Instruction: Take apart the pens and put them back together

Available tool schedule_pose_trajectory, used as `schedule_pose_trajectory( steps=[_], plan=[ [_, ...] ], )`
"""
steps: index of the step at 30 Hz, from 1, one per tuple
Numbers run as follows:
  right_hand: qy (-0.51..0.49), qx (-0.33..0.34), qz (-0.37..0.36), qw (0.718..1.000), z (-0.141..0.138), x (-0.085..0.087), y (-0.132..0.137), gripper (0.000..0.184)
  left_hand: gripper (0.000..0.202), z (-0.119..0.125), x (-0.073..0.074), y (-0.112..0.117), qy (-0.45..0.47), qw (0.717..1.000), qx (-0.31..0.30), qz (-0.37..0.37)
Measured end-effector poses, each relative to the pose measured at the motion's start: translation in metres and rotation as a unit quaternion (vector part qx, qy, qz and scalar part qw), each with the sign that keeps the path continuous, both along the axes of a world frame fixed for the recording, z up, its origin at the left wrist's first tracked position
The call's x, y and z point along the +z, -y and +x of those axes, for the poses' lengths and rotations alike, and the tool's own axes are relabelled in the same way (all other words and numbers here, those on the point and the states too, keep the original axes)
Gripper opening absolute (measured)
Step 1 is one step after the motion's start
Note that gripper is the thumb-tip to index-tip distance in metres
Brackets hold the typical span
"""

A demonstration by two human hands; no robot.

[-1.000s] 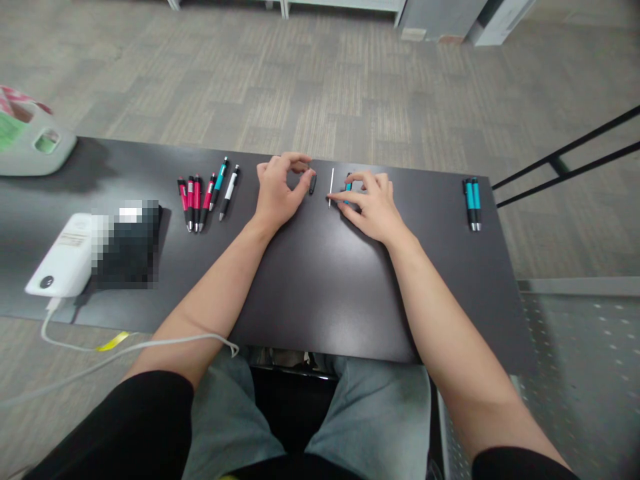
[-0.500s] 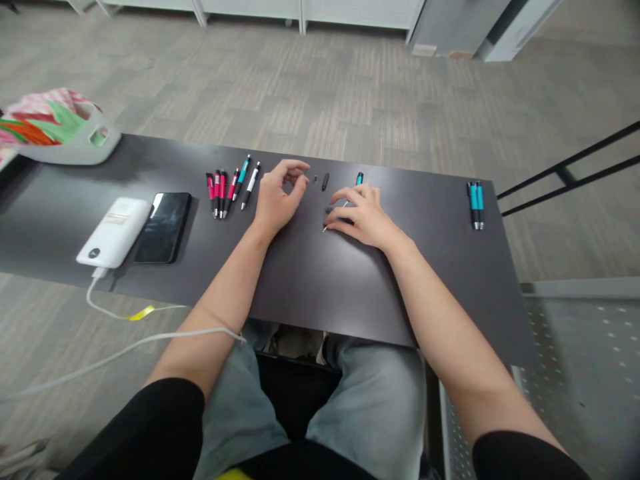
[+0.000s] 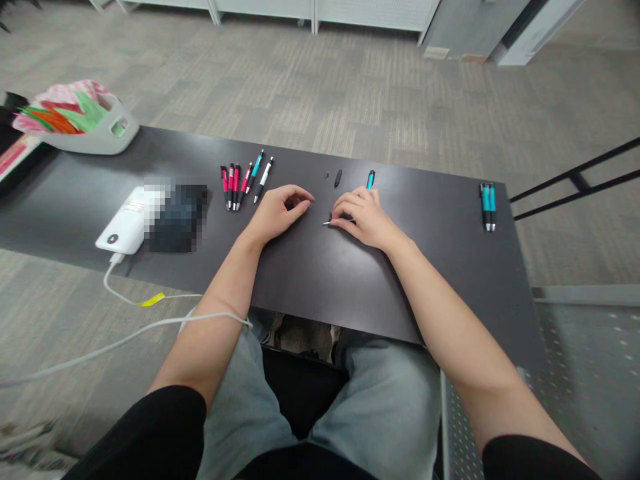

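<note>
My right hand pinches a pen refill between thumb and fingers. The thin silvery tip of the refill sticks out to the left; most of its length is hidden by the hand. Just beyond those fingers lies a teal pen barrel. A black pen grip and a tiny dark part rest on the table a little to its left. My left hand rests on the tabletop with fingers curved, thumb and forefinger apart, nothing between them.
Several red, teal and white pens lie left of my left hand. Farther left are a white power bank with a cable, a blurred dark object and a white basket. Two teal pens lie near the right edge.
My left hand has drawn back toward me, away from the small parts. The fingers of my right hand have closed together around the refill. The view has shifted slightly left.
</note>
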State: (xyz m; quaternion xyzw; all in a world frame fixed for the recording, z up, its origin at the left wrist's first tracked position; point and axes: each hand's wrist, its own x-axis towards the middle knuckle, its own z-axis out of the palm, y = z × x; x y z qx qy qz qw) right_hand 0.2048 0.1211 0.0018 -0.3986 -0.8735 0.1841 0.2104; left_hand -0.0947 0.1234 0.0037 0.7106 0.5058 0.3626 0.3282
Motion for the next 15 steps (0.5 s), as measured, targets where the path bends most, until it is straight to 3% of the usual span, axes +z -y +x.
schedule_pose_trajectory(
  steps=[6,15],
  plan=[
    [-0.032,-0.065,0.01,0.997,-0.002,-0.004,-0.004,0.021,0.024,0.001,0.004,0.003,0.041,0.999,-0.007,-0.026],
    [-0.064,-0.057,0.009,0.996,-0.003,-0.002,0.0,0.026,0.022,0.012,0.025,0.009,0.031,0.999,-0.027,-0.002]
  ],
)
